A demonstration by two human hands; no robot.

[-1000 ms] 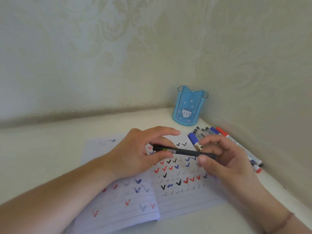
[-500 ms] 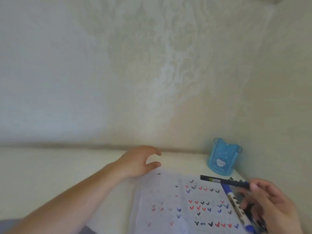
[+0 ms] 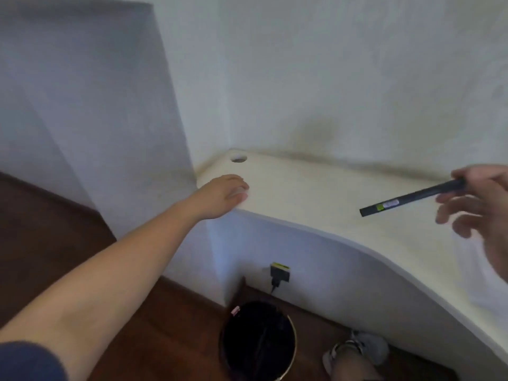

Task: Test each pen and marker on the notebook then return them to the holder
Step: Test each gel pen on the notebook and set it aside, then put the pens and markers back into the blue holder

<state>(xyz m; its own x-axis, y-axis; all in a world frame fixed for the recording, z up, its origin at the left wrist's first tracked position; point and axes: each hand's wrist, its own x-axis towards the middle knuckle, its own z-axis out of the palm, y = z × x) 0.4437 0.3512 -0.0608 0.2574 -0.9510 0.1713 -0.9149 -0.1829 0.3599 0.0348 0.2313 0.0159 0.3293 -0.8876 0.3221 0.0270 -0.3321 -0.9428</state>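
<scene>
My right hand [image 3: 478, 204] holds the pen [image 3: 412, 198] up in the air over the desk [image 3: 316, 193]. My fingers are curled round one end of it, at the far right. The pen is long, thin and black. It slants down to the left, and its free end points at the middle of the desk. It does not touch the desk.

There is a small label on the pen, near the low end. It has a bit of yellow-green and a pale strip with tiny marks. I cannot read the writing; it is too small and fuzzy.

My left hand [image 3: 225, 192] rests on the left corner of the desk. Its fingers bend loosely over the top and hold nothing. Just past it there is a round hole [image 3: 238, 159] in the desk.

My right hand is blurry and cut off by the edge of the picture, so I cannot see all of its fingers.

Under the desk there is a dark bin [image 3: 258, 342] on the brown floor. A plug [image 3: 279, 273] sits in the wall above it. My shoe [image 3: 360, 350] is next to the bin
</scene>
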